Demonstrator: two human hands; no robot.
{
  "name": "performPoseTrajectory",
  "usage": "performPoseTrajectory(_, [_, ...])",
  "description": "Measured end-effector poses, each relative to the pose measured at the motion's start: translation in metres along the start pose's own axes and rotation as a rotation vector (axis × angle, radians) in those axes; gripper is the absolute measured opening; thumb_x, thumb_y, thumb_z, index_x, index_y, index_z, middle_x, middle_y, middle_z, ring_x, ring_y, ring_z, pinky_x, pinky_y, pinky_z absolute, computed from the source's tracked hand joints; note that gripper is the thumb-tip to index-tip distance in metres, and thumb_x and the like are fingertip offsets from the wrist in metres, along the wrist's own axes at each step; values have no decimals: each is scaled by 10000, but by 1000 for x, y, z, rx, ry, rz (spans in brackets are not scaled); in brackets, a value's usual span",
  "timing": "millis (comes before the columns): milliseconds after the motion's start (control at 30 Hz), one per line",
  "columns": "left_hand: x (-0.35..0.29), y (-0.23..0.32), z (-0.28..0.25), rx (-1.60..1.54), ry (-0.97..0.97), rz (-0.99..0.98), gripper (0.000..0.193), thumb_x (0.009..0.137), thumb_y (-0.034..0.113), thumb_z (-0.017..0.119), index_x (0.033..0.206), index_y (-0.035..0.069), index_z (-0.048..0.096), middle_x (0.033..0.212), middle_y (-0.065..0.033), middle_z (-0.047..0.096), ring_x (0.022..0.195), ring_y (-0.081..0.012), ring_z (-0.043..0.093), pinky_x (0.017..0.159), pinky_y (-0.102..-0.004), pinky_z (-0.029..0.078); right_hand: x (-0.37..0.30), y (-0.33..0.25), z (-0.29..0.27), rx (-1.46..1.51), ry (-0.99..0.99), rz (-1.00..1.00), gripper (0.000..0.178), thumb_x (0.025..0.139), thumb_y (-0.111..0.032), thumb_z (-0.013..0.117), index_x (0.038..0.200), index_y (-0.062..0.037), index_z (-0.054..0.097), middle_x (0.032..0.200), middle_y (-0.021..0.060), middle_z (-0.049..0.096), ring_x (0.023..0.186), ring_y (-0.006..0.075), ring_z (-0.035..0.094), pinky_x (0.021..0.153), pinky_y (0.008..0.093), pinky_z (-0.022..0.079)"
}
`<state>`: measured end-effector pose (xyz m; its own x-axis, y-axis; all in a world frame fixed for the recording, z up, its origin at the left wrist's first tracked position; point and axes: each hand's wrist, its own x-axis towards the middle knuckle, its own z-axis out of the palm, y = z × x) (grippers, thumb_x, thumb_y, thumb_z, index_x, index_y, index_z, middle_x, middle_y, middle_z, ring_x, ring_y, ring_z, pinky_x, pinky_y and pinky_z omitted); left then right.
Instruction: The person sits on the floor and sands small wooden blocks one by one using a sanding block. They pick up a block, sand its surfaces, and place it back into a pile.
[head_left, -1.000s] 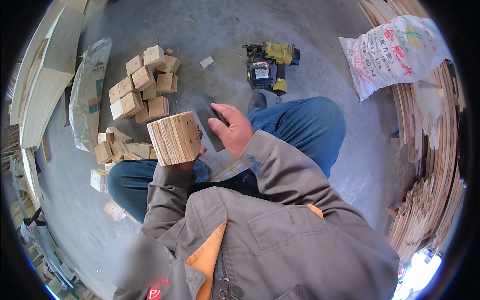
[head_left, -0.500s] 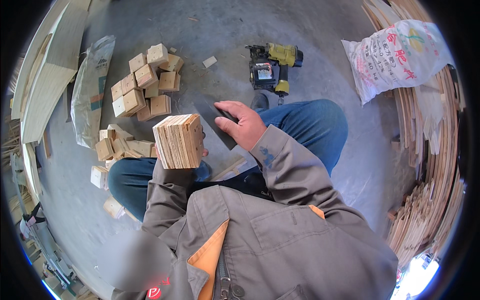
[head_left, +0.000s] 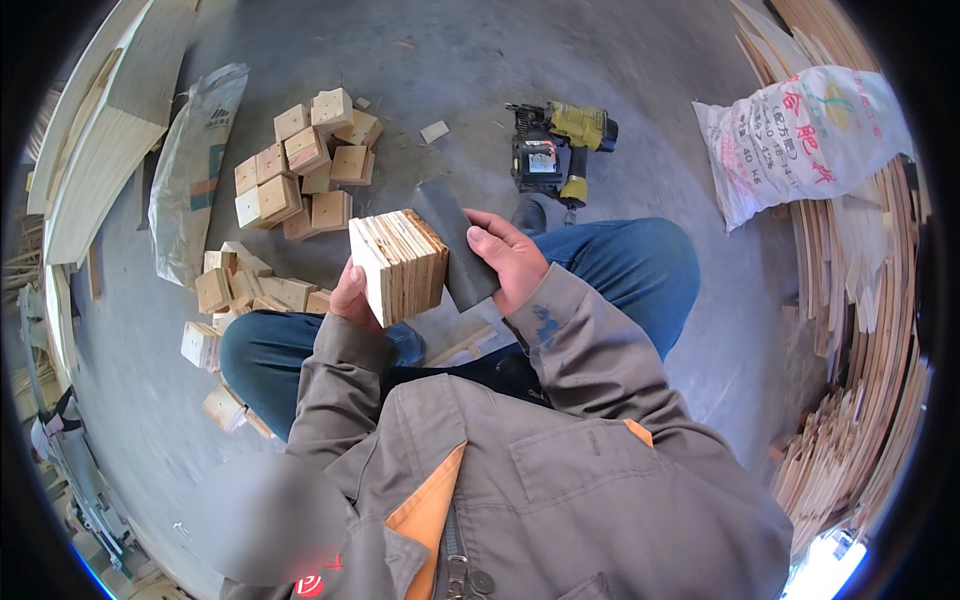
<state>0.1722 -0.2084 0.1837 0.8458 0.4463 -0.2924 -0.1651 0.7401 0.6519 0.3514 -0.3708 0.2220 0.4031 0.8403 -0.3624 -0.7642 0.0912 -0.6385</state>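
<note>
My left hand (head_left: 352, 296) is closed around a layered plywood block (head_left: 405, 270), gripping it from its left side. The block's striped edges face up toward me, and a pale flat face is turned left. My right hand (head_left: 512, 262) grips a dark grey, flat rectangular block (head_left: 452, 235), thumb on the near face. This dark block stands tilted at the right side of the plywood block, touching it or very close to it; I cannot tell which. Most of my left fingers are hidden behind the plywood.
Plywood blocks lie in a pile (head_left: 305, 165) on the floor ahead to the left, with more blocks (head_left: 240, 285) beside my left knee. A yellow and black coil nailer (head_left: 560, 150) lies ahead. A white sack (head_left: 805, 140) rests on stacked wood strips (head_left: 875, 260) at right. Boards (head_left: 110, 140) line the left.
My left hand has turned the plywood block and moved it right. The dark block has come up against or close to its right side. The view has shifted slightly.
</note>
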Motion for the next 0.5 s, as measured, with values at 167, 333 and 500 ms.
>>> performPoseTrajectory(167, [4,-13,-2,-195,72,-12,770,953,565,608,1505,65,413,1463,-133,549,1314,-311,563,1121,-497,434,2,9,3,-109,4,-61,414,1060,-170,541,1433,4,495,1290,94,616,1143,146,613,976,321,524])
performPoseTrajectory(333, [6,-12,6,-316,115,-109,773,948,603,596,1503,92,430,1468,-128,548,1325,-320,557,1125,-512,434,6,13,0,-173,7,-51,425,1060,-176,542,1443,1,487,1288,90,618,1145,146,610,977,316,519])
performPoseTrajectory(500, [5,-3,8,-346,68,-142,750,902,500,656,1484,74,451,1451,-152,562,1311,-340,566,1122,-525,434,6,8,4,-202,-16,-69,421,1057,-180,546,1432,7,513,1278,81,633,1141,129,589,998,277,472])
